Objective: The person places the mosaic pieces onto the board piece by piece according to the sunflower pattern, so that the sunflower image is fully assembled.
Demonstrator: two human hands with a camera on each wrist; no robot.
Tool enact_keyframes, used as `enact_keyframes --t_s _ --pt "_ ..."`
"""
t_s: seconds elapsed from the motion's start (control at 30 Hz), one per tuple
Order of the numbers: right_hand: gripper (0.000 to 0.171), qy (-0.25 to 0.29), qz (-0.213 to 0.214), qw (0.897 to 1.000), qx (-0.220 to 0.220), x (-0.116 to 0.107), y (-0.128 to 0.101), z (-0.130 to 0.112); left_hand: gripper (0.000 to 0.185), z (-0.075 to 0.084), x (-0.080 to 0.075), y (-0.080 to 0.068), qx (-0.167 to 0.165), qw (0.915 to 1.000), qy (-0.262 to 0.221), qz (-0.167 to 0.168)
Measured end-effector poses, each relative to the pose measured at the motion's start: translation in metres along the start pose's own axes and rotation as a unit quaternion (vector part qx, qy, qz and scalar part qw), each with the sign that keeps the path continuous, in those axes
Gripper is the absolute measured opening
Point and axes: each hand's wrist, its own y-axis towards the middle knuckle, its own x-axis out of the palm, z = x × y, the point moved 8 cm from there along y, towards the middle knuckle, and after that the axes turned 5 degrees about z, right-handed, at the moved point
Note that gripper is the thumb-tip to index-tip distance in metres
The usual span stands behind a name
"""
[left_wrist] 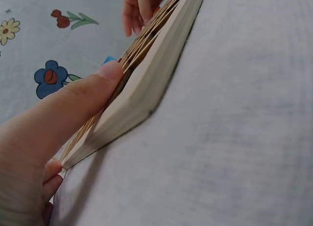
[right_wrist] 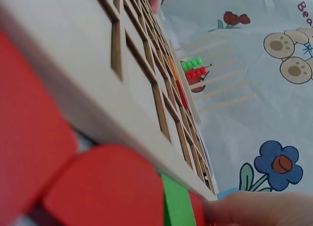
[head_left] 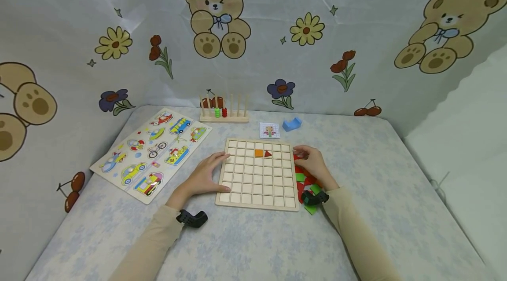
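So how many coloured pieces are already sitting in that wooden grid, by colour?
Orange square: 1
Red triangle: 1
Total in the grid board: 2
The loose red and green pieces beside the board lie partly under the right hand, so they can't be counted. The left hand rests on the board's edge.

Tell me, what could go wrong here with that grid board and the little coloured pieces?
The loose coloured pieces lie heaped under the right hand, tight against the grid board; reaching for one might scatter the others. The left hand only rests flat on the board's edge, so a nudge could slide the board and perhaps shake the orange square and red triangle out of their cells.
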Motion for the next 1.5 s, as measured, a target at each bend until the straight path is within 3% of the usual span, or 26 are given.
enact_keyframes --t_s 0.4,0.6,0.8,1.13,1.27,1.5 --pt "0.038 0.001 0.015 1.0 0.011 -0.004 0.001 0.007 0.104 0.001 0.0 0.0 0.009 0.9999 -0.001 0.004" --pt "0.039 -0.007 0.032 0.999 0.041 -0.005 0.001 0.011 0.104 -0.002 0.0 0.0 0.007 1.0 0.002 0.003" --pt "0.038 -0.008 0.043 0.999 0.03 -0.005 0.002 0.007 0.103 0.001 -0.002 -0.002 0.001 1.0 -0.006 -0.002" --pt "0.037 0.044 0.072 0.995 0.056 -0.01 0.001 -0.001 0.105 -0.002 0.003 0.002 0.006 1.0 -0.002 -0.007" --pt "0.038 0.052 0.052 0.997 0.027 0.01 0.01 -0.032 0.105 -0.002 0.002 0.002 0.004 1.0 -0.001 -0.003" --pt "0.036 0.063 -0.023 0.998 -0.01 0.075 0.028 -0.079 0.104 0.001 0.001 0.001 0.002 1.0 -0.003 -0.003"
